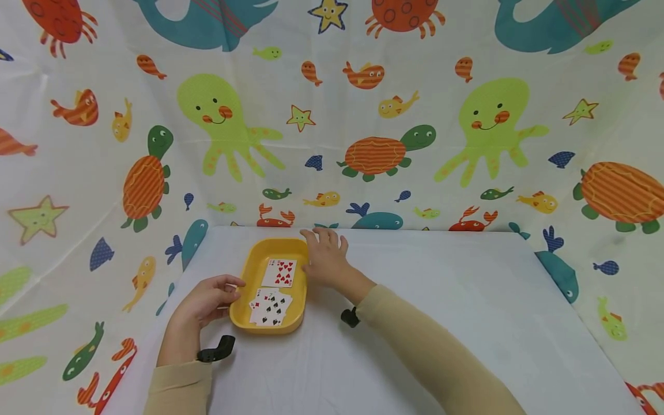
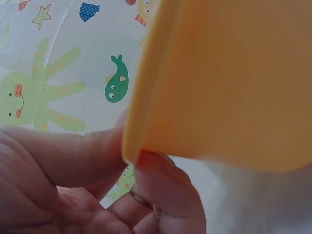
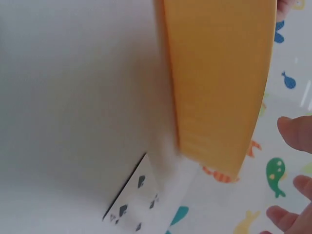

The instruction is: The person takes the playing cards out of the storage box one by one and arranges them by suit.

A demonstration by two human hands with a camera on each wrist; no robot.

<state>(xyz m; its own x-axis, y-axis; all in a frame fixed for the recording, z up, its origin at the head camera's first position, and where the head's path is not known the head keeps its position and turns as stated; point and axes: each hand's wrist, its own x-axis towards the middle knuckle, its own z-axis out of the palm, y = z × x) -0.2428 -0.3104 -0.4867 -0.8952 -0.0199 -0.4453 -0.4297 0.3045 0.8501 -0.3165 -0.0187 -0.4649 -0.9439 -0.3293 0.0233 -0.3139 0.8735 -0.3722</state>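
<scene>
A yellow plastic tray (image 1: 267,331) stands on the table, left of the middle. Inside it, the upper cards (image 1: 280,272) show red hearts on top, and the fanned lower cards (image 1: 271,308) show black spades with a red diamond at the edge. My left hand (image 1: 210,300) pinches the tray's left rim (image 2: 153,83) between thumb and finger. Beside the right rim, my right hand (image 1: 325,256) has spread, slightly bent fingers with nothing between them. A playing card (image 3: 136,200) with black pips lies on the table past the tray's end in the right wrist view; my right hand hides it in the head view.
White cloth covers the table (image 1: 441,300), which stretches far to the right of the tray. A curtain (image 1: 332,104) printed with sea animals hangs behind and at both sides. Black camera mounts (image 1: 217,349) sit at both wrists, close over the cloth.
</scene>
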